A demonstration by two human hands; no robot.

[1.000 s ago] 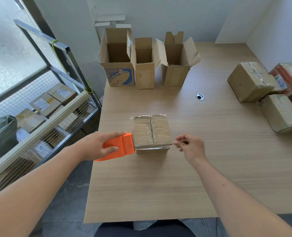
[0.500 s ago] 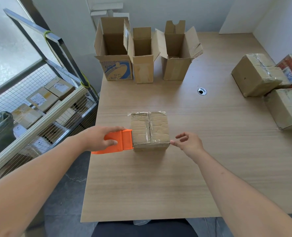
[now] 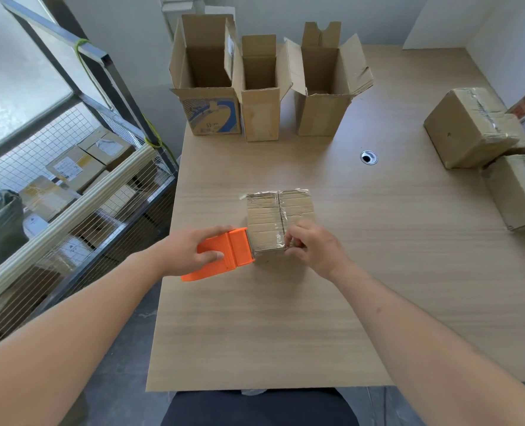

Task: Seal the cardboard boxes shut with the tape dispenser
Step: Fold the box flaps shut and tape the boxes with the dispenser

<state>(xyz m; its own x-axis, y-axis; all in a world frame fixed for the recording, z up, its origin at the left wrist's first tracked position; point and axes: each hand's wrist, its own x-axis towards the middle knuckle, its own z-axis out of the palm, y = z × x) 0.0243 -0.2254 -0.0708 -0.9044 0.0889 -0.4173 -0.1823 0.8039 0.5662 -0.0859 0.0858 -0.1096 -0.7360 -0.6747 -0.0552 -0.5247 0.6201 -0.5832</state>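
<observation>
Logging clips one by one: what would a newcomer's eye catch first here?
The orange tape dispenser, gripped by the left hand against the left side of the small taped cardboard box mid-table. The right hand fingers pinch at that box's near edge. Three open cardboard boxes stand along the table's far edge.

Packing or mailroom area, plain wooden table point(image 3: 286, 318), open cardboard boxes point(image 3: 264, 84) lined up, taped parcels point(image 3: 470, 127) stacked right, wire-mesh cart point(image 3: 80, 192) full of labelled packages
</observation>
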